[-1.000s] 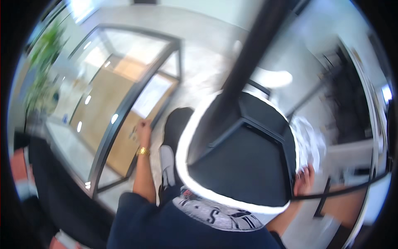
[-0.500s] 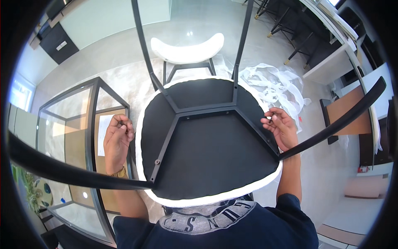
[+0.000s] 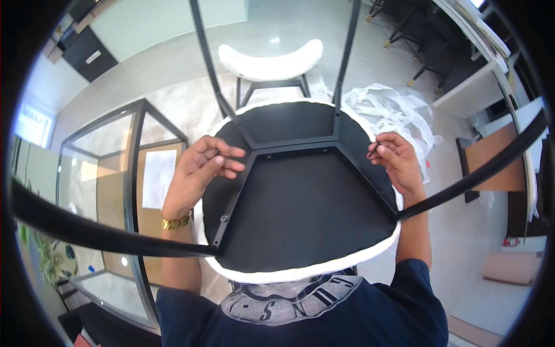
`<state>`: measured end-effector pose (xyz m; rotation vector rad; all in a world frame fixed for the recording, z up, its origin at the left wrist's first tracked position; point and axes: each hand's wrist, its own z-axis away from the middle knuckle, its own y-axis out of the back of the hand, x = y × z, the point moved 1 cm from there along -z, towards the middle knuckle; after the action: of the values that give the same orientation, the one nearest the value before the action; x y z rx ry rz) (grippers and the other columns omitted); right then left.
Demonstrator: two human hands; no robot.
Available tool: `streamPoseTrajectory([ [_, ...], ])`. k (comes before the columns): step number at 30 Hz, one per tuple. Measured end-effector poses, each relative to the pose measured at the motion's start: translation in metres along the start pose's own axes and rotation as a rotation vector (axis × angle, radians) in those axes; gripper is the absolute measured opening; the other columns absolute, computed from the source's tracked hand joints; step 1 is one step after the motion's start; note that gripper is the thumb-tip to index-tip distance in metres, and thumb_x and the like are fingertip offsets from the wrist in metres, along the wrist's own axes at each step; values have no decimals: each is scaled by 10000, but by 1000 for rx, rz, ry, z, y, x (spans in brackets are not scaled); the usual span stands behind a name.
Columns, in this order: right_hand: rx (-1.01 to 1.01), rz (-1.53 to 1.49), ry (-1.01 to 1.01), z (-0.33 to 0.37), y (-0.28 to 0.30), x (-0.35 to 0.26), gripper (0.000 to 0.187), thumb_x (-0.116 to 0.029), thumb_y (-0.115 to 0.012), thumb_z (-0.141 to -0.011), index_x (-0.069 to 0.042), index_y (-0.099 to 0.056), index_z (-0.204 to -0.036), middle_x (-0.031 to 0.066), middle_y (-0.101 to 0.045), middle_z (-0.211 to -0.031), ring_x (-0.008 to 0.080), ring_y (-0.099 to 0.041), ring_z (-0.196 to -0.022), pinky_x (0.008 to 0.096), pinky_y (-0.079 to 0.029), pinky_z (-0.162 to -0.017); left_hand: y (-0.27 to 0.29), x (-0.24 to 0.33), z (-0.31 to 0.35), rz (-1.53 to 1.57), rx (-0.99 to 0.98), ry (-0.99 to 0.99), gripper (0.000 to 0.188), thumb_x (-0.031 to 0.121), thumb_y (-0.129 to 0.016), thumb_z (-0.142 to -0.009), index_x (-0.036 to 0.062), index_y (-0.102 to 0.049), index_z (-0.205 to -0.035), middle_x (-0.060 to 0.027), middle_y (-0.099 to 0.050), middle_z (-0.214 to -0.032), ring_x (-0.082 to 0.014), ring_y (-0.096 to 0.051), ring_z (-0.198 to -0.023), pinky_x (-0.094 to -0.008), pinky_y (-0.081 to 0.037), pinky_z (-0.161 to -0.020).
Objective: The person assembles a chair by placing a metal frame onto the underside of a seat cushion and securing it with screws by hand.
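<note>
An upturned chair seat [image 3: 300, 214] with a black underside and white padded rim lies in front of me. A black metal leg frame [image 3: 295, 144] sits across it, its bars showing holes and a bolt head [image 3: 224, 219] on the left bar. My left hand [image 3: 199, 170] hovers by the left bar, thumb close against bent fingers; whatever it pinches, if anything, is too small to make out. Beyond the seat's right edge, my right hand [image 3: 396, 162] pinches a small dark piece [image 3: 373, 150], perhaps a bolt, between thumb and fingers.
Black legs [image 3: 497, 165] reach out widely on both sides. A glass-sided black-framed table [image 3: 139, 191] stands at left with a paper sheet [image 3: 159, 179] on it. Beyond are a white curved chair back [image 3: 272, 62] and crumpled white wrapping [image 3: 399, 113]. Dark stools [image 3: 416, 43] stand far right.
My left hand has moved right, from outside the rim to over the seat's left part, and its fingers have loosened. The right hand stays near the right rim, still pinching the dark piece.
</note>
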<state>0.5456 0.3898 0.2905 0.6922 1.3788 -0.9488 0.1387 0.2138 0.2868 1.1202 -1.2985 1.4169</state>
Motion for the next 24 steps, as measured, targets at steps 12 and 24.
streamPoseTrajectory([
  [12, 69, 841, 321, -116, -5, 18, 192, -54, -704, -921, -2, -729, -1105, 88, -733, -908, 171, -682, -835, 314, -555, -771, 22, -43, 26, 47, 183, 98, 112, 37, -562, -1012, 84, -562, -1113, -51, -667, -992, -82, -580, -767, -218, -439, -693],
  [24, -96, 1219, 425, -132, -24, 29, 140, -89, -714, -899, -17, -739, -1016, 182, -721, -918, 360, -697, -875, 442, -537, -800, 21, -49, 26, 96, 203, 90, 119, 16, -538, -1006, 55, -566, -1115, -59, -662, -987, -90, -564, -785, -228, -433, -711],
])
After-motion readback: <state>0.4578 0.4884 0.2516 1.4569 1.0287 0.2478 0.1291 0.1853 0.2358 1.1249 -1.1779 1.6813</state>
